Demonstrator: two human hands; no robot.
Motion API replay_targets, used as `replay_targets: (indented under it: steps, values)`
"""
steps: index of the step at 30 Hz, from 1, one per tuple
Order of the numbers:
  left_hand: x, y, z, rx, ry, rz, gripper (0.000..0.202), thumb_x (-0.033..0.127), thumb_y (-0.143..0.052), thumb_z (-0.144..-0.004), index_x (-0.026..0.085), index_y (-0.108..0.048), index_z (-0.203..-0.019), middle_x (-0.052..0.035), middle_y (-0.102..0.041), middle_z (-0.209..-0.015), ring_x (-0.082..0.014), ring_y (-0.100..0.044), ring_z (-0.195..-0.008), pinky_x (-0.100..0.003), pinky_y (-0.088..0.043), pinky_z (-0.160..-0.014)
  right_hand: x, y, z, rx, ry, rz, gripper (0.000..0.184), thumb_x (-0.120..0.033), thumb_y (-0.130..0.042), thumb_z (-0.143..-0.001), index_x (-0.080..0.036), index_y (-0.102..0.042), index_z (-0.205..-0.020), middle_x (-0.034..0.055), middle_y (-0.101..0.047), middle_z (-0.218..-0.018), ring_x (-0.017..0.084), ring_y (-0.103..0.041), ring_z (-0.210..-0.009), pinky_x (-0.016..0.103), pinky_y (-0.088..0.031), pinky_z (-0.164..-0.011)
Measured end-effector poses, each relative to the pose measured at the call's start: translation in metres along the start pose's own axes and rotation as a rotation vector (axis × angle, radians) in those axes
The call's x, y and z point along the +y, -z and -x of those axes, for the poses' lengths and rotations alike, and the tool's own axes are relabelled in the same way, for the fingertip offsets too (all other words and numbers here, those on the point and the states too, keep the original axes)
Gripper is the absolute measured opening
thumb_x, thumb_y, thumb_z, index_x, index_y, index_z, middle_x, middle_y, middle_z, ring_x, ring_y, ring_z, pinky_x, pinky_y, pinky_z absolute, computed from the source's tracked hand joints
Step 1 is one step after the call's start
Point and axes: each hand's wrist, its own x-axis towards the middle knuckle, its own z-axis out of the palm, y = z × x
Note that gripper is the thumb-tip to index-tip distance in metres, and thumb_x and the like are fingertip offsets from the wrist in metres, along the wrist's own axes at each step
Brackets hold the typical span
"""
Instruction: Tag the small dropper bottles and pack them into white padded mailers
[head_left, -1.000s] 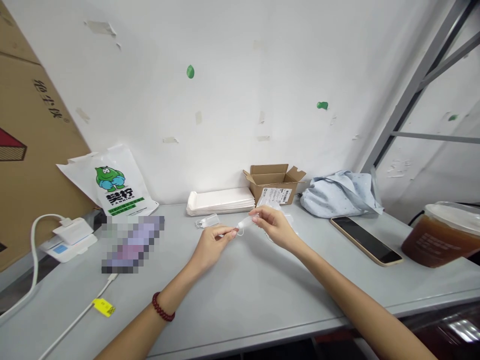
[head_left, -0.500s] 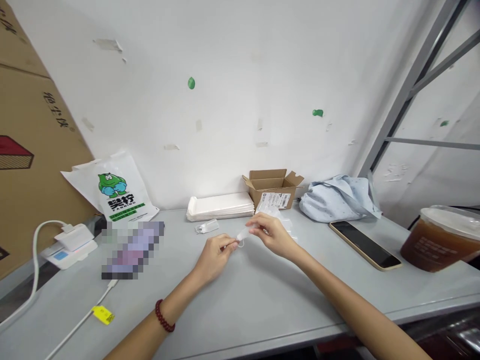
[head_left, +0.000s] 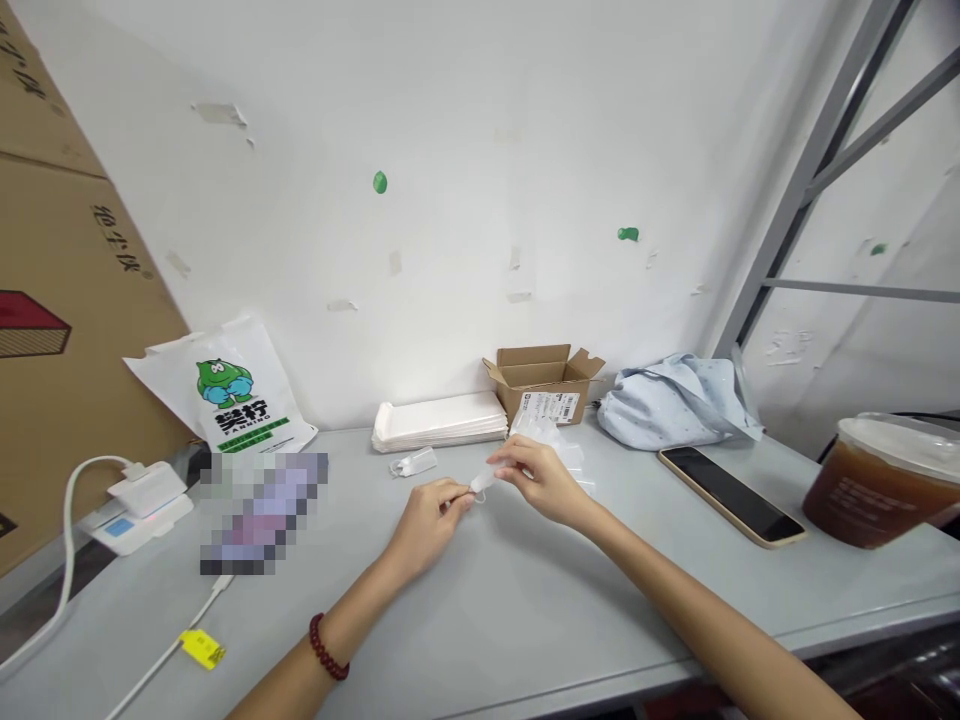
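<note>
A small translucent white tag with a thin white loop [head_left: 484,478] is stretched between my two hands above the grey table [head_left: 510,620]. The fingertips of my left hand [head_left: 431,515] pinch its lower left end, beside the loop. On its upper right end, the thumb and fingers of my right hand [head_left: 538,480] are closed. A similar clear tag with a loop [head_left: 414,462] lies on the table just behind my left hand. Behind my right hand, several clear plastic pieces [head_left: 574,460] lie in front of an open cardboard box [head_left: 544,395], partly hidden by the hand.
White envelopes [head_left: 442,418] are stacked by the wall. To the right are a light blue cloth bag [head_left: 667,400], a phone [head_left: 731,495] and a lidded drink cup [head_left: 862,490]. At left, a white printed bag [head_left: 225,390], a white charger [head_left: 142,505] and its cable [head_left: 67,560].
My view has tilted up slightly, so the scene sits a little lower. Both hands keep hold of the tag, and my right fingers have shifted slightly on its upper end.
</note>
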Motion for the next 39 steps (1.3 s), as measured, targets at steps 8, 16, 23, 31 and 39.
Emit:
replay_targets:
  steps: [8, 16, 23, 31, 39]
  values:
    - [0.003, 0.004, -0.004, 0.085, 0.03, 0.056, 0.024, 0.03, -0.048, -0.084, 0.018, -0.068, -0.09, -0.0039, -0.068, -0.084, -0.0175, -0.059, -0.078, -0.027, -0.043, -0.067, 0.003, 0.01, -0.004, 0.069, -0.064, -0.06, 0.016, -0.025, -0.055, -0.083, -0.017, -0.068, -0.088, 0.0059, -0.062, -0.082, 0.015, -0.054, -0.069, 0.028, -0.044, -0.062]
    - [0.001, 0.005, 0.0, 0.12, -0.049, -0.018, 0.023, 0.025, -0.046, -0.085, 0.017, -0.064, -0.074, -0.0024, -0.064, -0.07, -0.0148, -0.054, -0.065, -0.025, -0.04, -0.062, 0.002, 0.001, -0.001, 0.071, -0.092, -0.107, 0.017, -0.027, -0.055, -0.083, -0.018, -0.068, -0.087, 0.0051, -0.059, -0.079, 0.013, -0.05, -0.063, 0.027, -0.041, -0.058]
    - [0.003, 0.005, 0.004, 0.145, -0.138, -0.077, 0.022, 0.023, -0.045, -0.086, 0.017, -0.062, -0.072, -0.002, -0.059, -0.066, -0.014, -0.051, -0.062, -0.023, -0.036, -0.052, 0.002, 0.001, 0.001, 0.072, -0.073, -0.147, 0.019, -0.029, -0.055, -0.083, -0.018, -0.069, -0.088, 0.0045, -0.057, -0.077, 0.013, -0.049, -0.062, 0.027, -0.04, -0.057]
    - [-0.002, 0.003, 0.005, 0.25, -0.334, -0.181, 0.02, 0.016, -0.045, -0.088, 0.017, -0.062, -0.078, -0.0029, -0.061, -0.069, -0.0143, -0.053, -0.064, -0.025, -0.041, -0.059, 0.002, 0.002, 0.001, 0.061, -0.097, -0.172, 0.019, -0.031, -0.056, -0.082, -0.018, -0.07, -0.088, 0.0039, -0.056, -0.077, 0.013, -0.05, -0.064, 0.027, -0.04, -0.058]
    - [0.002, 0.005, 0.003, 0.356, -0.533, -0.297, 0.009, 0.016, -0.05, -0.086, 0.017, -0.059, -0.09, -0.0036, -0.061, -0.073, -0.0151, -0.055, -0.067, -0.027, -0.043, -0.064, -0.005, 0.014, -0.003, 0.135, -0.066, -0.175, 0.02, -0.033, -0.054, -0.083, -0.019, -0.068, -0.086, 0.0033, -0.057, -0.075, 0.014, -0.051, -0.065, 0.027, -0.041, -0.059]
